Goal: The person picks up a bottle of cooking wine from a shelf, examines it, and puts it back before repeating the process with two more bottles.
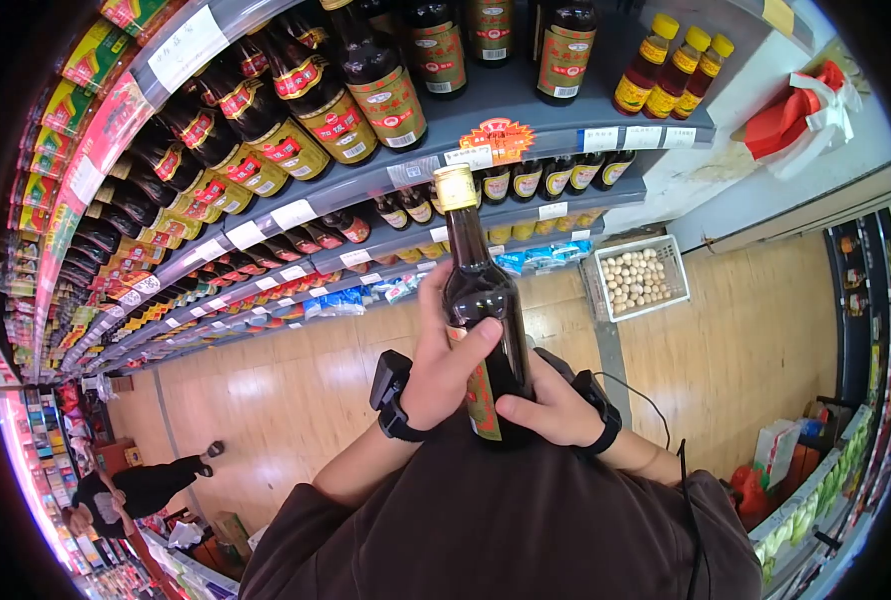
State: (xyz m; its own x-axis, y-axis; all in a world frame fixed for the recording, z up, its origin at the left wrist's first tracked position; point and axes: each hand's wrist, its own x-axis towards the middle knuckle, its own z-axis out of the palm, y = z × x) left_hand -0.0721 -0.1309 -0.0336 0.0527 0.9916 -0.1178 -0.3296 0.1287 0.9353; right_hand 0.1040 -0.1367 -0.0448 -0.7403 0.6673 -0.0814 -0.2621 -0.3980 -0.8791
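A dark glass bottle [490, 300] with a gold cap and a red-and-gold label is held upright in front of my chest, its cap leaning toward the shelf. My left hand [448, 350] wraps around its middle from the left, thumb across the glass. Lower down on the right side, my right hand [558, 402] grips near the base, its thumb lying on the bottle. Part of the label is covered by my fingers. Both wrists wear black straps with small devices. Similar bottles with red-and-gold labels [386, 105] stand on the shelf ahead.
Long curved shelves [586, 140] hold many bottles and price tags. Three yellow-capped bottles [671, 68] stand at the right end. A white crate of eggs [638, 278] sits on the wooden floor [266, 390]. Another person [131, 495] is at lower left. A black cable hangs at my right.
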